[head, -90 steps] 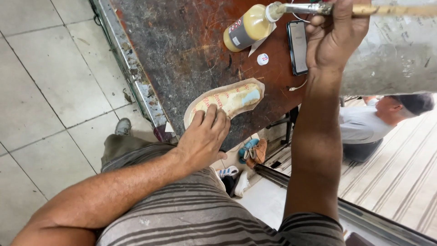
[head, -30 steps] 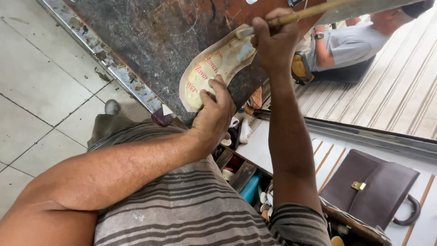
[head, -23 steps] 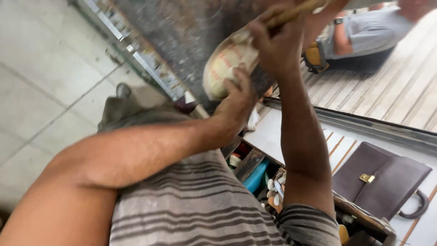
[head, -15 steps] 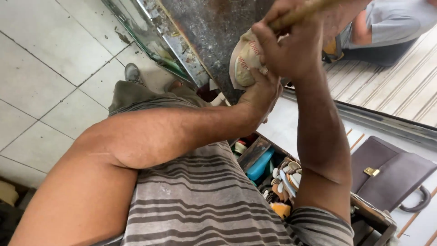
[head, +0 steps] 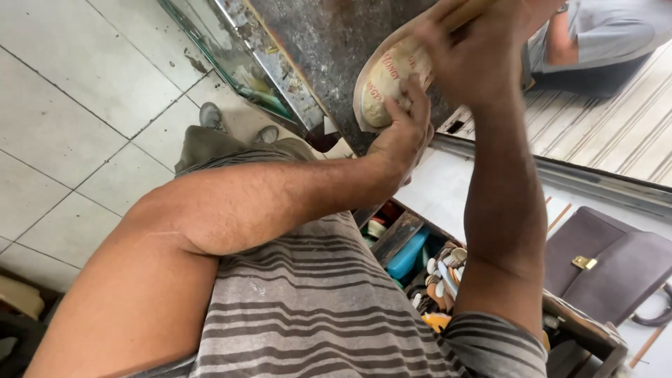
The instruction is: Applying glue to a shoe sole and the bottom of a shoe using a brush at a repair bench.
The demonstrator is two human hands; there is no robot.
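Table: a dark, stained and worn table (head: 329, 42) is seen at 12 o'clock, edged on its left by a metal and glass frame (head: 245, 63).
Floor: pale square tiles (head: 77, 105) are spread from 9 to 11 o'clock; two grey shoes (head: 210, 115) are seen on them just beside the frame.
Bag: a dark brown flat bag (head: 609, 269) with a small brass clasp is laid at 4 o'clock, well apart from the hands.
Shoe sole: a tan, oval shoe sole (head: 385, 80) is held at 12 to 1 o'clock over the near edge of the table, tilted, its inner face turned to the camera; red printed lettering is carried on that pale yellowish face, and a darker rim runs around it.
Left hand: the left hand (head: 402, 133) is closed on the lower end of the shoe sole, the thumb pressed on its printed face.
Right hand: the right hand (head: 476, 52) is closed around a thin wooden stick (head: 465, 8) at the upper end of the shoe sole; the picture is blurred there.
Box: an open box (head: 413, 255) at 5 o'clock is filled with small things, among them a blue bottle-like piece (head: 408, 255) and pale oval pieces.
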